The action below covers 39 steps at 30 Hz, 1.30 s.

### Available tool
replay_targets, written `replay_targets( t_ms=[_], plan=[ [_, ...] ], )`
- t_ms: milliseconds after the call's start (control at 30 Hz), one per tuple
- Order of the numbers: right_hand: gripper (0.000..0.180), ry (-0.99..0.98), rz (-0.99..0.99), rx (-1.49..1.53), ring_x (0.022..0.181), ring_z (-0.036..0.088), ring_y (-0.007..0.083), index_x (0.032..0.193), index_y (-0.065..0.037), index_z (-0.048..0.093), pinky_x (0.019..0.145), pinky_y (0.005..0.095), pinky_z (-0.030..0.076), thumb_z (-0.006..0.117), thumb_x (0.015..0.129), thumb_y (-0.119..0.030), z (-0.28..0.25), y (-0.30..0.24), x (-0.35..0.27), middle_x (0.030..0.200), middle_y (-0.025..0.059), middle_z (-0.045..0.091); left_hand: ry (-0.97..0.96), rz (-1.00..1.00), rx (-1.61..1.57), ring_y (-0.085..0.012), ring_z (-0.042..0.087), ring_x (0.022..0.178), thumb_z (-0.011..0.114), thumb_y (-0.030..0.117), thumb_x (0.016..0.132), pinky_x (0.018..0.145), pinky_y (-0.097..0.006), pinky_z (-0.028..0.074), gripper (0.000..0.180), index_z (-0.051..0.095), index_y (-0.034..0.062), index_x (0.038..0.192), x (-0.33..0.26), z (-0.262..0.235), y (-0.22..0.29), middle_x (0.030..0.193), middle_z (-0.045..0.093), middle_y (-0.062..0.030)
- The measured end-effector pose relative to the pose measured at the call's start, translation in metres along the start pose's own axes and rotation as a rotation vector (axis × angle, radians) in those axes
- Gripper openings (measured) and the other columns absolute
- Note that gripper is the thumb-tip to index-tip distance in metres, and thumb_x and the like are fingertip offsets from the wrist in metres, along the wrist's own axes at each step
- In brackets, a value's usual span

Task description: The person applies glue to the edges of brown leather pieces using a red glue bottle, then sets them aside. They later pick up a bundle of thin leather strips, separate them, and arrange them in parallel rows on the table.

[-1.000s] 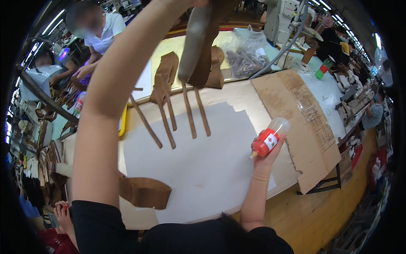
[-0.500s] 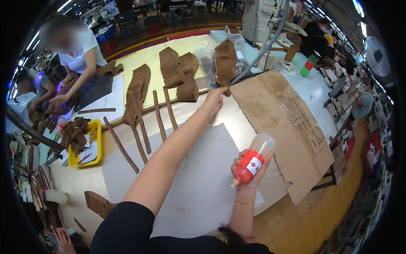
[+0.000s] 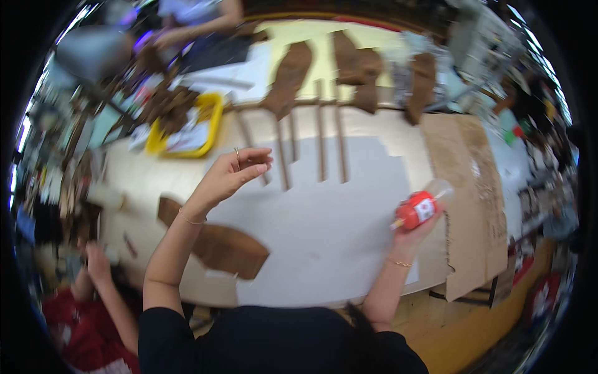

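Note:
My left hand [image 3: 233,174] hangs over the table at the left of the grey sheet [image 3: 330,249]. Its fingers are stretched and a little apart, with nothing in them. A curved brown piece [image 3: 230,251], like leather or fabric, lies below it near the table's front edge. In my right hand [image 3: 416,233] is a squeeze bottle [image 3: 422,208], clear with a red section and a white label, tilted with its narrow nozzle toward the lower left. Several thin brown strips [image 3: 321,134] lie beyond my left hand, across the sheet's far edge.
Larger brown pieces [image 3: 293,78] rest on the yellow surface [image 3: 311,37] at the back. A yellow tray [image 3: 215,128] with brown scraps stands at the left. Flat cardboard [image 3: 470,206] covers the right side. Co-workers sit at the far left and near left; one wears a red top [image 3: 84,333].
My left hand has left the brown piece at the back and come to the near left, empty. The view has swung left. The bottle stays in my right hand.

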State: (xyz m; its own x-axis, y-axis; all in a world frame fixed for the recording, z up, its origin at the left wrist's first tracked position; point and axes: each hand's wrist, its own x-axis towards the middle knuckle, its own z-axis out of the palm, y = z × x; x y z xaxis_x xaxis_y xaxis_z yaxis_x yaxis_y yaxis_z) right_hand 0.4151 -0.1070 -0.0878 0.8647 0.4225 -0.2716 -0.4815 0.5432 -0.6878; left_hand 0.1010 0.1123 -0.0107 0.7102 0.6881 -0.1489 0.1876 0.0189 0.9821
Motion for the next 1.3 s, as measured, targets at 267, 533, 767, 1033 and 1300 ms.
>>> replay_targets(
  t_ms=[267,533,767,1033,1300],
  plan=[
    [0.063,-0.233,0.033,-0.127,0.069,0.064,0.0183,0.107,-0.008,0.058,0.052,0.0302,0.054,0.05,0.088,-0.068,0.014,0.026,-0.01,0.085,0.0061,0.065,0.313,0.095,1.294,-0.0362,0.029,0.14,0.058,0.05,0.09,0.111,-0.06,0.022,0.062,0.049,0.0135,0.139,-0.167,0.01,-0.11,0.149,0.037,-0.0155],
    [0.067,-0.404,0.064,-0.14,0.067,0.064,0.0177,0.108,-0.007,0.056,0.049,0.03,0.053,0.052,0.086,-0.069,0.063,0.052,-0.051,0.088,0.0066,0.065,0.442,0.13,0.906,-0.032,0.029,0.141,0.06,0.042,0.091,0.115,-0.054,0.018,0.06,0.046,0.0128,0.141,-0.181,0.026,-0.116,0.15,0.036,-0.0138],
    [0.07,-0.429,0.102,-0.17,0.067,0.065,0.0191,0.109,-0.007,0.056,0.047,0.0302,0.054,0.051,0.084,-0.072,0.053,0.056,-0.044,0.087,0.0069,0.065,0.733,0.123,0.78,-0.0321,0.042,0.134,0.059,0.009,0.092,0.109,-0.038,0.035,0.041,0.056,0.008,0.132,-0.212,-0.05,-0.115,0.145,0.045,-0.0127],
    [0.071,-0.357,0.085,-0.164,0.06,0.063,0.02,0.112,-0.009,0.055,0.035,0.0311,0.05,0.049,0.084,-0.073,0.057,0.058,-0.048,0.087,0.0065,0.065,0.844,-0.324,0.091,-0.0261,0.058,0.113,0.058,0.015,0.095,0.09,-0.036,0.051,0.034,0.053,-0.0009,0.125,-0.221,-0.055,-0.121,0.123,0.057,-0.0152],
    [0.069,-0.261,0.107,-0.202,0.063,0.063,0.0195,0.11,-0.009,0.056,0.039,0.0317,0.05,0.05,0.084,-0.073,0.049,0.073,-0.049,0.085,0.0061,0.065,0.859,-0.271,-1.351,-0.0353,0.058,0.109,0.05,0.03,0.099,0.096,-0.046,0.047,0.044,0.043,-0.0029,0.127,-0.252,-0.05,-0.12,0.122,0.056,-0.0243]
  ],
)
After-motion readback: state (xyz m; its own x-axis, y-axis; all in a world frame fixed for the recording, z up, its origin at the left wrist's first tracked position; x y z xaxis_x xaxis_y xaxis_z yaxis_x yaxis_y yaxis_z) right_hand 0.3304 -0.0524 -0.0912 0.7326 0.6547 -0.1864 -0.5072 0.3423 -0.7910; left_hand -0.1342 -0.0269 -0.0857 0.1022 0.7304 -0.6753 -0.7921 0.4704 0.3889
